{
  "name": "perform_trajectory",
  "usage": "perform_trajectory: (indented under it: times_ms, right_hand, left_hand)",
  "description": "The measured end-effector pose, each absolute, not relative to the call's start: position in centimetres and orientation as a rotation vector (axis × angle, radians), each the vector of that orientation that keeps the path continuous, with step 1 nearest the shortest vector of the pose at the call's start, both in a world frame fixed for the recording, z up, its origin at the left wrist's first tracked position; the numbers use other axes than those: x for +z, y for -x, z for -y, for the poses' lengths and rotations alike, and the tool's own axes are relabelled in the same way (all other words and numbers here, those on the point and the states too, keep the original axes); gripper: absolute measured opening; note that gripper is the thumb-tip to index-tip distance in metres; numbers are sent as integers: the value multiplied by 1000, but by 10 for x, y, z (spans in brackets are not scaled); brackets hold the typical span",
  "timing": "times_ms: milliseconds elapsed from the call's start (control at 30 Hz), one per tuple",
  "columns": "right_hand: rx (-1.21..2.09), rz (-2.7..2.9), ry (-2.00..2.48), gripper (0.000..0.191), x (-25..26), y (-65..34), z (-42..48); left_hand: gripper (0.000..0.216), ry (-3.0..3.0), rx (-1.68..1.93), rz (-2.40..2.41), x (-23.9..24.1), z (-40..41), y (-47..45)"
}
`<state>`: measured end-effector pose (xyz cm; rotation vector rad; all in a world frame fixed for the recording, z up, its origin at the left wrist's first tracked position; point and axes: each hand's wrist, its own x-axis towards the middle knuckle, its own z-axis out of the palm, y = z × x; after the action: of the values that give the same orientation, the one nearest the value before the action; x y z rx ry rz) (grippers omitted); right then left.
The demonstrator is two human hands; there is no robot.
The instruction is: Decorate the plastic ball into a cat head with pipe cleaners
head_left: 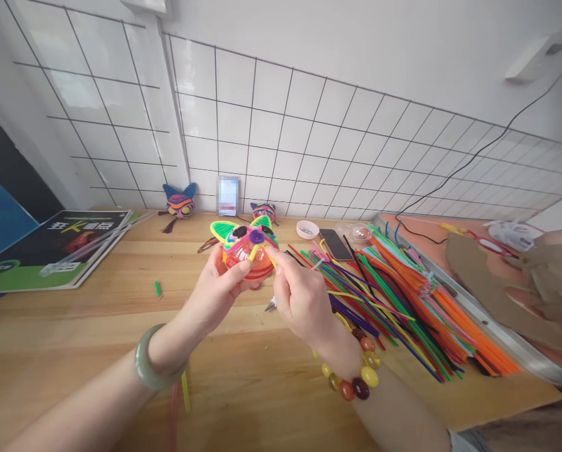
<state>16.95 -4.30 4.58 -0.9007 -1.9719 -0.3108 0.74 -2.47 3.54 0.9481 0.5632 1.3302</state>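
Mask [246, 246] (fuzzy, cat-eared, bulbous)

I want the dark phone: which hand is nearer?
Right. The right hand sits just below-left of the phone; the left hand is farther left, holding the mask.

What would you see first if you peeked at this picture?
The bright cat-face craft in the middle jumps out first. The left hand holds it above the wooden table while the right hand pinches its yellow edge. Next comes the big fan of colourful pipe cleaners lying on the table to the right. A blue-eared cat face sits by the tiled wall behind.
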Motion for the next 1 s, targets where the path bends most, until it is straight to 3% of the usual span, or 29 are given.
perform_trajectory:
  times_ms: [1000]
  right_hand:
    - [-375,1977,885,31,48,-170,43]
  left_hand:
    - [40,-1138,1418,-569,36,23,-4]
